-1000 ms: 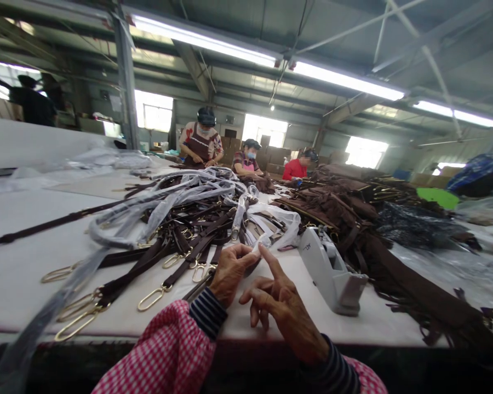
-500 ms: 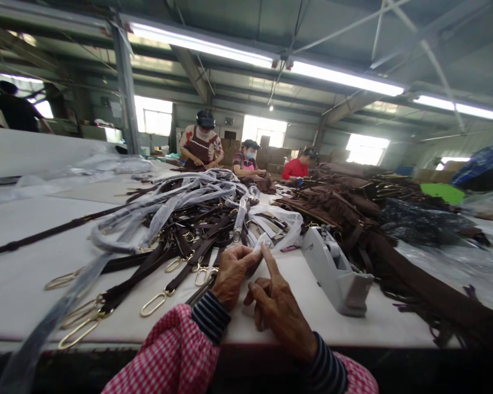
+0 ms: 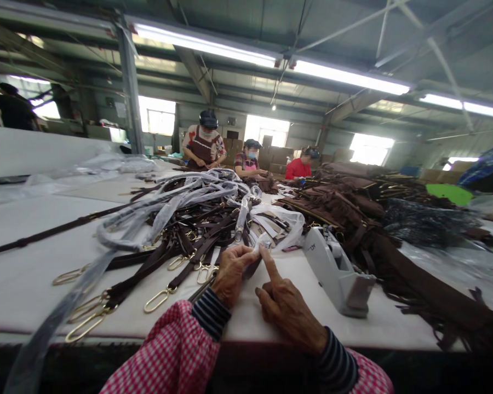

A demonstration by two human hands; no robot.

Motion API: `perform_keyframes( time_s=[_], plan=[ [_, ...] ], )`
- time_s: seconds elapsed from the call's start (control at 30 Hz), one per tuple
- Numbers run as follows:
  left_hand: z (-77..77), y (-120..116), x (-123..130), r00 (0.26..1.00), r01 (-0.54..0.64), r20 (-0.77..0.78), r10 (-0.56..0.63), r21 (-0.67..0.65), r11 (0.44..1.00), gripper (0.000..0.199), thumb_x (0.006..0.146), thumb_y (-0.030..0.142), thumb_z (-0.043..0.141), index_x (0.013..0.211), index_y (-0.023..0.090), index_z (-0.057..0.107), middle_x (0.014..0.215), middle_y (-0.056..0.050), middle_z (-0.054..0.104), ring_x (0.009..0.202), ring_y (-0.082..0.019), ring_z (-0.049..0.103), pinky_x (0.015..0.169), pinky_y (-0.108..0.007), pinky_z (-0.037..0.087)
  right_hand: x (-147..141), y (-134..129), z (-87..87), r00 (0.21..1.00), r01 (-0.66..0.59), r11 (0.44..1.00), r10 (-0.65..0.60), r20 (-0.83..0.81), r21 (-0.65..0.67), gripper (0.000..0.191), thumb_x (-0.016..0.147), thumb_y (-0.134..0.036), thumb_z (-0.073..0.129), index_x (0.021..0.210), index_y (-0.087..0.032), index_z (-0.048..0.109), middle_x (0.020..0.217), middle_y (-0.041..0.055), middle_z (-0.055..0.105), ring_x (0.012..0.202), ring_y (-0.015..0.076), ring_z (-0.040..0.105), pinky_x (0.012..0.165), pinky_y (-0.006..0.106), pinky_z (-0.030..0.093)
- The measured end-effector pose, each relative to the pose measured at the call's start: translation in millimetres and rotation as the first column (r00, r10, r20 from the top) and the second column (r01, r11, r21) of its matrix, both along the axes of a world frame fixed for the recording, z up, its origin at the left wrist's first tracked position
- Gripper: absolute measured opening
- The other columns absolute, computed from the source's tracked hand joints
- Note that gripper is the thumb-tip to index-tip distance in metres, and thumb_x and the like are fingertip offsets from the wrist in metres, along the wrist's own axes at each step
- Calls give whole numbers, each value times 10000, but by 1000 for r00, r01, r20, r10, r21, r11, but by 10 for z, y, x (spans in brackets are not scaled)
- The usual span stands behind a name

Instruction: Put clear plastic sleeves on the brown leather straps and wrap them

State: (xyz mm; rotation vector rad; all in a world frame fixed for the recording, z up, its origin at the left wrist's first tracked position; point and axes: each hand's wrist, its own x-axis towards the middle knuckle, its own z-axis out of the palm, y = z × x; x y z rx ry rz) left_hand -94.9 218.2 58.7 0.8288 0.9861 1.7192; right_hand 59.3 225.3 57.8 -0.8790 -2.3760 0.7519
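Observation:
My left hand (image 3: 230, 274) is closed in a pinch on a dark strap (image 3: 251, 269), whose far end is wrapped in thin white material (image 3: 264, 241). With its index finger stretched out, my right hand (image 3: 291, 307) touches that white wrapping; its other fingers are curled and hold nothing I can see. A grey tape dispenser (image 3: 339, 276) stands just right of my hands. Beyond my left hand lies a heap of dark brown straps (image 3: 207, 241) with gold metal loops (image 3: 156, 301), some sleeved in clear plastic (image 3: 168, 213).
Pale strips (image 3: 267, 227) lie beyond my hands. A large pile of brown fabric pieces (image 3: 353, 208) covers the right side of the table, beside crumpled black plastic (image 3: 427, 221). Several people work farther back, one in a brown apron (image 3: 204, 146).
My right hand has shifted slightly right and its curled fingers have loosened, while its index fingertip stays at the white wrapping. My left hand keeps its pinch. The view has shifted a little.

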Motion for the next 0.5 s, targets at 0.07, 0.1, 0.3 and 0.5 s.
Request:
perform_keyframes(
  time_s=[0.07, 0.1, 0.3, 0.5],
  plan=[
    [-2, 1, 1, 1000, 6, -8, -6, 1, 1000, 340, 652, 398, 883, 688, 129, 678, 581, 28, 542, 517, -70, 429, 502, -217, 308, -37, -17, -60, 1000, 11, 1000, -10, -27, 11, 690, 966, -247, 453, 1623, -153, 262, 667, -11, 647, 580, 189, 547, 623, 315, 424],
    [-5, 3, 1, 1000, 5, -18, -5, 6, 1000, 335, 660, 396, 877, 681, 129, 675, 569, 33, 526, 510, -67, 411, 498, -218, 297, -58, -25, -85, 999, 24, 1000, -23, -32, 20, 680, 967, -247, 452, 1618, -156, 278, 668, -8, 644, 577, 189, 541, 614, 317, 412],
    [-14, 8, -20, 1000, 6, -5, -6, 23, 1000, 263, 684, 364, 846, 718, 148, 700, 681, -15, 610, 610, -112, 503, 573, -237, 389, -155, -52, -95, 997, 71, 996, -71, 11, 55, 655, 967, -261, 469, 1602, -191, 328, 688, 0, 646, 643, 206, 571, 658, 336, 400],
    [59, -27, -30, 998, -46, -45, 50, 68, 997, 246, 660, 373, 824, 627, 186, 667, 752, -39, 647, 772, -183, 591, 696, -271, 486, -137, -41, -62, 991, 88, 989, -99, 95, 119, 707, 953, -234, 463, 1624, -148, 260, 737, 24, 674, 697, 215, 602, 723, 347, 422]
  ],
)
